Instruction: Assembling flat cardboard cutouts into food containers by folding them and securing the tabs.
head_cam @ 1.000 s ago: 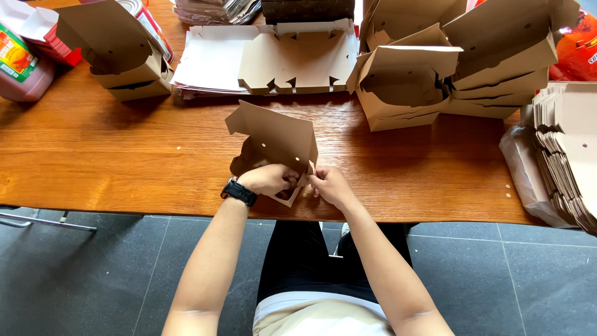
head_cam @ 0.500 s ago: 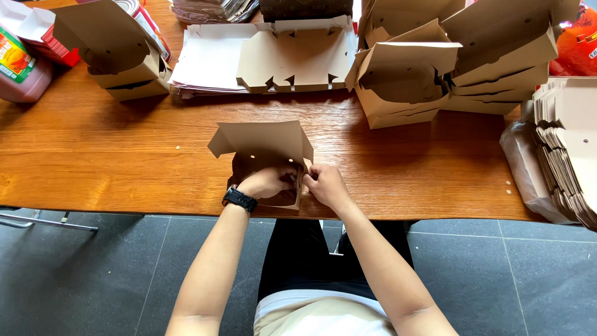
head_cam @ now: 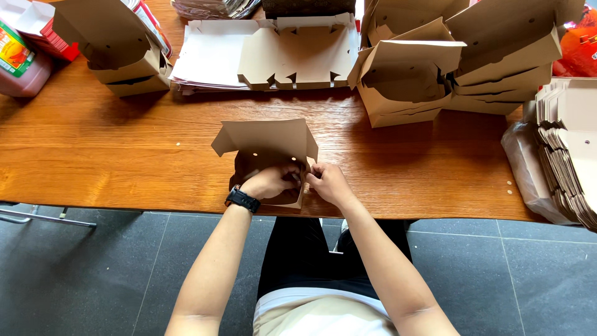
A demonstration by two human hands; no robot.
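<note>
Red-labelled bottle (head_cam: 22,65) — far-left table (head_cam: 124,155) edge

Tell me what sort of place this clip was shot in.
Probably a food shop's packing table: both hands fold a brown cardboard box on a wooden table, with folded boxes stacked and flat blanks piled behind.

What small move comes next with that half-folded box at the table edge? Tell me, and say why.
Probably press the right side flap in until it locks. Both hands, left hand and right hand, pinch the near right corner of the brown cardboard box, whose lid stands open and whose walls are not yet squared. The folded boxes stacked behind show the finished shape.
</note>
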